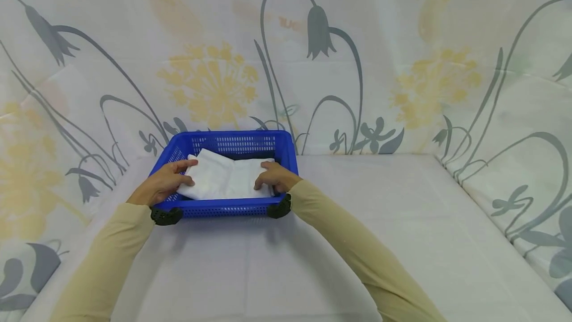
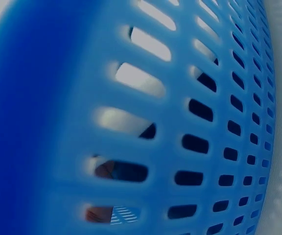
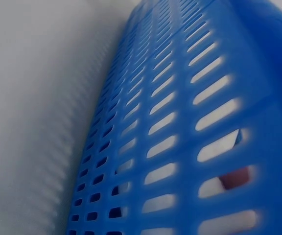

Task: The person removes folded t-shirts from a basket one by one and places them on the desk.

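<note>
A folded white cloth (image 1: 228, 178) lies inside a blue plastic basket (image 1: 223, 207) with perforated walls. My left hand (image 1: 166, 182) reaches over the basket's left side and grips the cloth's left edge, thumb and forefinger showing on top. At the other end my right hand (image 1: 278, 177) holds the cloth's right part, its thumb and forefinger spread on the upper face. The remaining fingers of both hands are hidden. Slotted basket wall (image 2: 170, 156) fills the left wrist view. Through the slots of the wall (image 3: 180, 117) in the right wrist view, white cloth and a bit of finger show.
The basket stands on a table covered in white cloth (image 1: 366, 202), toward its back left. Behind and at both sides hangs a floral-patterned curtain (image 1: 380, 63). Dark wrist mounts (image 1: 166, 215) sit against the basket's front.
</note>
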Motion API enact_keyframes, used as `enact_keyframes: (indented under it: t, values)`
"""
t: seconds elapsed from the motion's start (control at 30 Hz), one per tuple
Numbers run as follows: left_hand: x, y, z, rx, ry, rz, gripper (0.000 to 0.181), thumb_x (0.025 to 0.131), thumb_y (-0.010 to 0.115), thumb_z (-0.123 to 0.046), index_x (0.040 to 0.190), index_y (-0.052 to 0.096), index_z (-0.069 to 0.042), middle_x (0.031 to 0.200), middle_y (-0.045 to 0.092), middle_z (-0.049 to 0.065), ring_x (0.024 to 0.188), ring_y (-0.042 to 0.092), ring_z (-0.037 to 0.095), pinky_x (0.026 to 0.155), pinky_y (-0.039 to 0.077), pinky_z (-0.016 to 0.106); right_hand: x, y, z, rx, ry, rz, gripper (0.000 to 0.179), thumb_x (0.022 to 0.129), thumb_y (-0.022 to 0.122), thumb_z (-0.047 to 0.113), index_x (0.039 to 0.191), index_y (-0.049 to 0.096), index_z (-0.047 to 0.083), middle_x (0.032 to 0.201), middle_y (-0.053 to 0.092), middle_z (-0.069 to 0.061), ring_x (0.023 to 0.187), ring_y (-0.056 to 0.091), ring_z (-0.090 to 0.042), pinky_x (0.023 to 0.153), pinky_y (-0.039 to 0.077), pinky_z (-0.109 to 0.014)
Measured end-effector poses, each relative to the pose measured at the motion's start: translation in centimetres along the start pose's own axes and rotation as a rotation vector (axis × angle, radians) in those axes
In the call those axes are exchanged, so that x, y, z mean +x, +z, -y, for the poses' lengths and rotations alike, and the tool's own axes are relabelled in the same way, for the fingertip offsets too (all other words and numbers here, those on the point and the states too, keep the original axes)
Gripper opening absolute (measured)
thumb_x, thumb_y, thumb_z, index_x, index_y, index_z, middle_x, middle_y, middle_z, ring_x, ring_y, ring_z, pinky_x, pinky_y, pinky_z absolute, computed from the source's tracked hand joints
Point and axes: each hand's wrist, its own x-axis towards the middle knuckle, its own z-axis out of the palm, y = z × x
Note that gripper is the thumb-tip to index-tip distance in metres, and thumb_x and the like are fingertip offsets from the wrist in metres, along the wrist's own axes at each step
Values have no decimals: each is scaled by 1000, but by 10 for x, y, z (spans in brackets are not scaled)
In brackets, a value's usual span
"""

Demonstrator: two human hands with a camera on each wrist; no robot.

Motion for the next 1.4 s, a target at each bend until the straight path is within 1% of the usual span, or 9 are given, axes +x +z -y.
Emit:
enact_keyframes:
  t: [0.1,0.2,0.37,0.5,0.63,0.73,0.87,1.1,1.4]
  values:
    - [0,-1,1,-4,3,-1,73,88,53,7,152,18,4,157,-6,25,81,43,13,61,35,22,0,0,0,4,2,6,87,76,70,-6,152,31,9,158,20,-15,140,26,-32,109,27,-46]
    - [0,0,3,0,8,1,72,89,53,7,152,18,4,157,-6,25,105,38,22,64,37,23,1,0,0,16,1,20,87,76,70,-6,153,31,10,158,19,-15,140,25,-33,109,27,-46]
    - [0,0,4,20,10,-6,71,89,54,5,152,20,3,158,-3,25,82,42,12,60,35,22,4,0,0,55,4,56,89,77,69,-9,154,28,10,158,18,-15,137,29,-30,109,28,-44]
    - [0,-1,4,7,13,-10,72,89,54,5,152,20,3,158,-4,25,53,28,5,52,30,21,5,0,0,60,3,65,89,77,71,-7,154,28,10,156,23,-15,117,39,-26,98,37,-36]
    - [0,-1,4,1,10,-13,71,89,54,5,152,21,2,158,-2,25,51,26,6,53,31,21,6,0,-1,53,-34,57,90,76,71,-8,153,28,10,154,27,-15,104,39,-23,93,39,-35]
    - [1,-1,3,8,13,-9,71,90,54,4,153,20,2,158,-3,24,77,44,10,61,37,21,5,0,-1,65,-74,47,91,74,70,-11,153,28,8,155,25,-17,117,41,-25,103,36,-39]
    - [1,-1,3,8,15,-11,71,90,54,4,153,20,1,158,-6,23,104,40,18,63,39,23,4,0,-1,66,-138,35,92,73,70,-14,152,28,4,157,21,-17,138,29,-28,108,29,-42]
    - [-1,0,-1,-3,11,-21,72,89,54,5,153,21,1,158,-6,23,54,30,4,51,29,22,0,-3,3,24,-208,11,90,73,71,-13,151,30,3,156,24,-13,140,26,-27,108,30,-42]
    - [-5,3,-8,0,11,-57,71,90,53,6,153,20,0,159,-7,21,73,42,11,58,38,20,-6,-9,12,-20,-247,-2,90,75,72,-10,152,30,9,157,23,-9,141,23,-23,107,32,-40]
